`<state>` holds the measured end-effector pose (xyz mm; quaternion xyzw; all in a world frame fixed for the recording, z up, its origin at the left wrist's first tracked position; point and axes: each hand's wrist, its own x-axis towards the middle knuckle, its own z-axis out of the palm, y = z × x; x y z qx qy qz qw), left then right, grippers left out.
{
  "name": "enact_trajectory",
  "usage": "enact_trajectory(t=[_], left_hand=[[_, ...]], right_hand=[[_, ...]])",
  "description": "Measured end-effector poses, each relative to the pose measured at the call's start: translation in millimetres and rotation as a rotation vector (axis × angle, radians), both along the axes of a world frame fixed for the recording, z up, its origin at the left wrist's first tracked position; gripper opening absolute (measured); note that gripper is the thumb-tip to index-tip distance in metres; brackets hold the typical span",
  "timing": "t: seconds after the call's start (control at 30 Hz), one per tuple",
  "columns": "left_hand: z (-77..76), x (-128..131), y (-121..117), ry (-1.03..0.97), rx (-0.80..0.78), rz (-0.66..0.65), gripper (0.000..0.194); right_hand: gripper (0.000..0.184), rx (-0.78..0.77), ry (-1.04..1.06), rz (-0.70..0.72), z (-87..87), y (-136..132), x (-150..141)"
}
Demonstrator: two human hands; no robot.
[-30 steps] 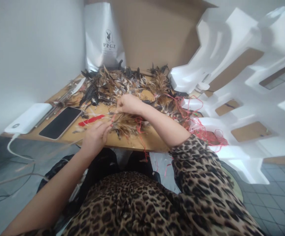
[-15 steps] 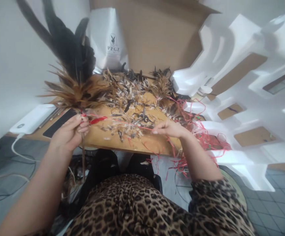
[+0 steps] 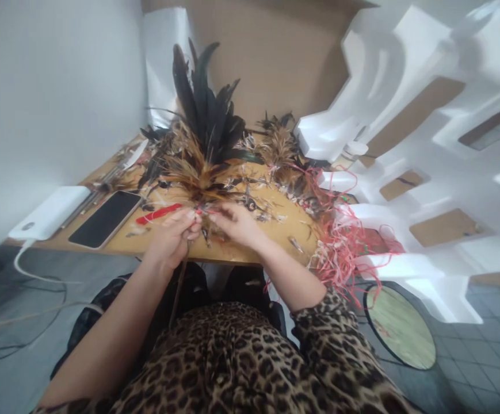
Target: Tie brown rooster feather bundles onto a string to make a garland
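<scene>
A feather duster, with long black feathers on top and a ring of brown ones below, stands over the tabletop in front of me. My left hand is closed round its thin stick, just under the feathers. Close beside it, my right hand pinches a red string at the base of the feathers. A flat red strip lies left of my hands. The fingertips partly hide where string and stick meet.
Loose feathers and black scissors lie on the wooden table. A phone and a white power bank with a cable sit at left. Tangled red string hangs at the right edge, by white foam packing. A round stool stands below.
My left hand has brought the duster right, toward the middle of the table. My right hand has come left, from a stretched string to close beside the left hand. The phone is now uncovered.
</scene>
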<state>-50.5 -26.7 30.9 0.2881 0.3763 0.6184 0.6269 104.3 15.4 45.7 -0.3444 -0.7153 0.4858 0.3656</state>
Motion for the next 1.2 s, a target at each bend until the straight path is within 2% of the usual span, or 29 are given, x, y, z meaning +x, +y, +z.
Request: enact_trajectory(t=[0.13, 0.23, 0.33, 0.5, 0.7, 0.87, 1.0, 1.1, 1.2], left_hand=[[0.1, -5.0, -6.7, 0.049, 0.020, 0.040, 0.023], [-4.3, -4.7, -7.6, 0.084, 0.037, 0.121, 0.022], [-11.3, 1.3, -5.6, 0.104, 0.057, 0.178, 0.019], [-23.2, 9.3, -2.9, 0.124, 0.069, 0.214, 0.017], [-29.3, 8.6, -7.6, 0.140, -0.019, 0.313, 0.025], [-35.8, 10.1, -6.5, 0.170, 0.027, 0.376, 0.027], [-50.7, 12.9, 0.4, 0.199, 0.040, 0.410, 0.027], [-62.3, 13.2, 7.5, 0.371, 0.092, 0.493, 0.031], [-66.9, 14.8, 10.6, 0.755, 0.254, 0.580, 0.031]], right_hand=[[0.023, -0.064, 0.126, -0.104, -27.8, -2.9, -27.6], [0.021, -0.052, 0.175, -0.187, -42.7, -3.7, -31.9], [0.022, -0.057, 0.162, -0.210, -51.0, -5.6, -29.0], [0.024, -0.022, 0.107, -0.172, -57.2, -9.8, -18.4], [0.029, -0.075, 0.145, -0.095, -61.9, -10.5, -11.2], [0.025, -0.001, 0.121, -0.151, -55.6, -20.5, -14.7], [0.029, 0.054, 0.087, -0.171, -56.8, -23.7, -22.0], [0.031, 0.111, -0.019, -0.198, -57.0, -19.8, -27.0], [0.031, 0.179, -0.169, -0.243, -51.6, -15.6, -29.0]])
